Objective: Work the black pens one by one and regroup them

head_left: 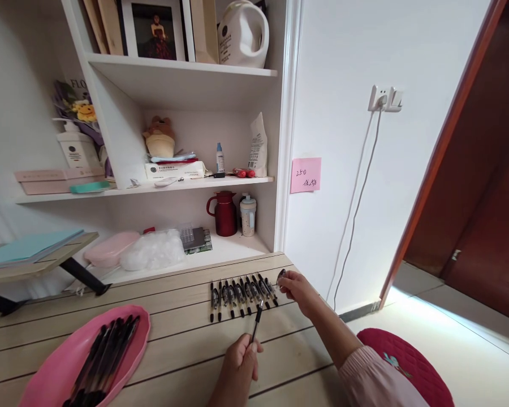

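My left hand (242, 357) grips the lower end of an uncapped black pen (258, 321), its tip pointing up and away from me. Farther right, my right hand (297, 289) pinches a dark pen cap (281, 276) near the table's far right edge. Between and beyond the hands lies a row of black pens (233, 297), side by side on the wood-slat table (182, 339), with dark caps among them. At the left, a pink tray (143, 333) holds several more black pens (106, 356).
A white shelf unit (182, 66) stands behind the table, with a red jug (225, 213) and a light cup (248, 216) on its lowest level. A small raised stand (74, 249) carries blue folders at the left. A red stool (407, 362) is at the right.
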Demonstrator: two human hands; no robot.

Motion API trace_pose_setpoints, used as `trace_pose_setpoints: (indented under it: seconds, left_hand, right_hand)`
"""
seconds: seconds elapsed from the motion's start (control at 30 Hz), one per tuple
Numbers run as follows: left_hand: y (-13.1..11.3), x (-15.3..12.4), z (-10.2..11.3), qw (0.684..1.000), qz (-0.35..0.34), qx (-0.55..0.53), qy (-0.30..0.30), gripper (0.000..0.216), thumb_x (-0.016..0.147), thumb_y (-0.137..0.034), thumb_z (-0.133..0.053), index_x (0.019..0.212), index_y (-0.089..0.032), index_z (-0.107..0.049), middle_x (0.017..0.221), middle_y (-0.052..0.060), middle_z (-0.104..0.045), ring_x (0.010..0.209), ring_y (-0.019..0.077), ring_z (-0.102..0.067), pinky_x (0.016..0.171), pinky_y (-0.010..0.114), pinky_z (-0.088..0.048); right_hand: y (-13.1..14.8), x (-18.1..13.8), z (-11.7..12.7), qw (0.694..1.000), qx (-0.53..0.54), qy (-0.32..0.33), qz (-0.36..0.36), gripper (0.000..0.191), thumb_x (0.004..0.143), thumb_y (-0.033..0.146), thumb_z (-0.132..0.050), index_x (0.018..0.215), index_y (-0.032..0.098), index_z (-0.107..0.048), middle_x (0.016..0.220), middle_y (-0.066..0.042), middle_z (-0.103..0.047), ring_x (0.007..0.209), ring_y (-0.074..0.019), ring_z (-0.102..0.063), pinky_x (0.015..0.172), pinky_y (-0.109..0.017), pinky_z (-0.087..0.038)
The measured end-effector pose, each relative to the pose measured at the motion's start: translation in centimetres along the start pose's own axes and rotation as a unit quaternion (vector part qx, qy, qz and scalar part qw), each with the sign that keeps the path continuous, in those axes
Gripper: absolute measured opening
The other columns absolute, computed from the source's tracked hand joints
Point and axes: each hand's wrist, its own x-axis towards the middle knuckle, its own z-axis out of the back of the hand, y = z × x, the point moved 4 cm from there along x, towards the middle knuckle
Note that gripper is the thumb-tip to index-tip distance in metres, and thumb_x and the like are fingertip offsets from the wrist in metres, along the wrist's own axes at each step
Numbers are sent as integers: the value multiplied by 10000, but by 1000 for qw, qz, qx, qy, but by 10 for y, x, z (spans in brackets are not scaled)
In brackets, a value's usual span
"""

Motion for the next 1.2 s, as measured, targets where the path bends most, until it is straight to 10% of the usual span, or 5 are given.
trace_pose_setpoints:
  seconds: [0.23, 1.2]
  left_hand:
    - [-3, -4, -1, 1000, -11, 18, -9, 249, 794, -391, -406, 742, -169, -505, 437, -77, -360, 436, 96, -297, 481, 224, -226]
    - [-22, -13, -4, 998, -10, 61, -4, 242, 794, -388, -382, 752, -173, -486, 452, -73, -370, 456, 107, -338, 490, 226, -257]
  right_hand:
    - [29, -58, -16, 912, 399, 61, 74, 365, 616, 359, -660, 910, 193, -522, 637, 30, -488, 516, -88, -456, 459, -214, -295]
    - [34, -80, -46, 930, 298, 207, 53, 203, 599, 295, -649, 721, 161, -558, 472, 67, -455, 444, -76, -456, 419, -200, -295]
